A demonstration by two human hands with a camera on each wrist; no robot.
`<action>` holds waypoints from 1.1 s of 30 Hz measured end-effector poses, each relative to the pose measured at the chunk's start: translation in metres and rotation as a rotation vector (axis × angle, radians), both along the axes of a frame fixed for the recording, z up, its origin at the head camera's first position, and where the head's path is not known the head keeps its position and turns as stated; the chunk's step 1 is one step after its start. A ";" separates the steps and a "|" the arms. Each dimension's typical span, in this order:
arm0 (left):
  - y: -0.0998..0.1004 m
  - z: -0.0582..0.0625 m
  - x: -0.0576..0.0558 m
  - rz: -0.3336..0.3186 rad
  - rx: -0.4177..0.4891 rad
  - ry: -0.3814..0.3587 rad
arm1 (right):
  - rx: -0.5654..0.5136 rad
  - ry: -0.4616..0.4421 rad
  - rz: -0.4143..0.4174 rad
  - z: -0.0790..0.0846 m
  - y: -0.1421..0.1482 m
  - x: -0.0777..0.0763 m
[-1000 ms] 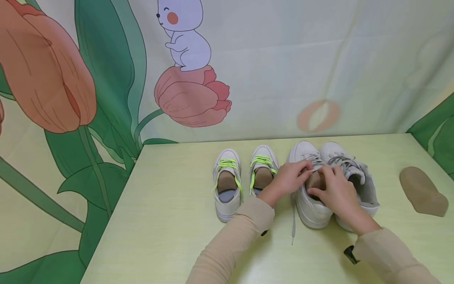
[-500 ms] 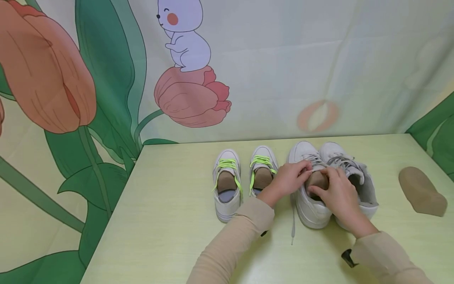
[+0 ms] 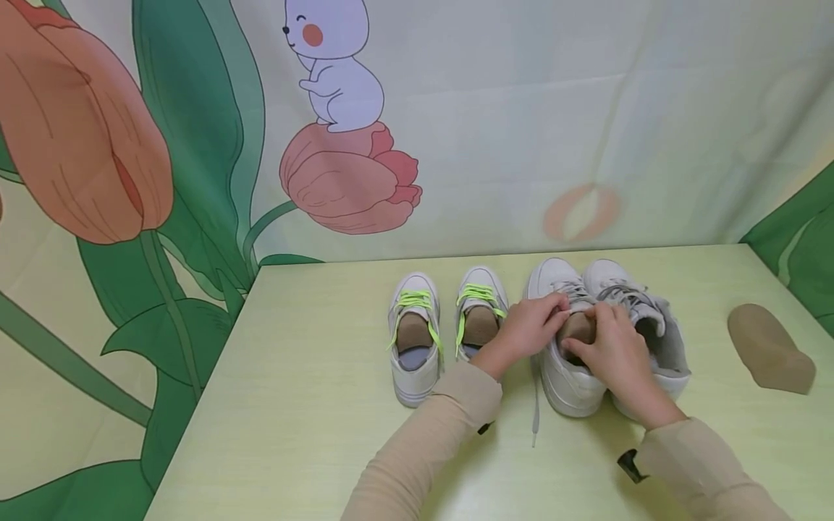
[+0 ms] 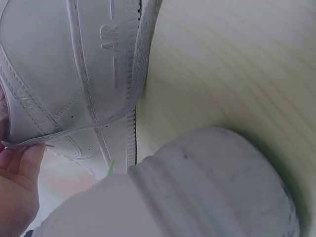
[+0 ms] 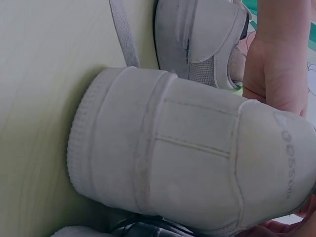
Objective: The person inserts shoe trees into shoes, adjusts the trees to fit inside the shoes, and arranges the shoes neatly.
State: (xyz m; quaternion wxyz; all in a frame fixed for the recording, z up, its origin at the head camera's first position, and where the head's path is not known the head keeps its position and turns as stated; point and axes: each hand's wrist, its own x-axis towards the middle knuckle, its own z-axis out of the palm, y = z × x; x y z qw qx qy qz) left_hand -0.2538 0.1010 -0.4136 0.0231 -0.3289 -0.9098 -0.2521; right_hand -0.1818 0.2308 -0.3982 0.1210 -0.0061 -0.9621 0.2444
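Head view: a white shoe (image 3: 554,370) sits between both hands (image 3: 534,325) (image 3: 615,351).

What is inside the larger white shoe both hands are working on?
A brown insole shows in the opening of the larger white shoe. The toe's inside is hidden by the upper; the right hand covers part of the opening.

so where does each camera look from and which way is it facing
Head: worn on the head, facing forward and down at the table and the handled shoe; left hand, right hand and sleeves show.
Left wrist: on that wrist, facing the handled shoe's side and its grey lace; part of the left hand shows, left edge.
Right wrist: on that wrist, facing the shoe's heel; left hand shows upper right, seemingly some right hand lower right.
Both wrist views share the shoe and left hand.
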 end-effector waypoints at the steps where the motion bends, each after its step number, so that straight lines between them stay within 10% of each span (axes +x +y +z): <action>1: 0.000 0.000 0.000 0.002 0.001 -0.004 | 0.003 -0.008 0.000 0.000 0.000 0.000; 33: 0.000 0.000 0.001 -0.004 -0.007 0.001 | 0.057 -0.060 0.026 -0.001 -0.002 -0.009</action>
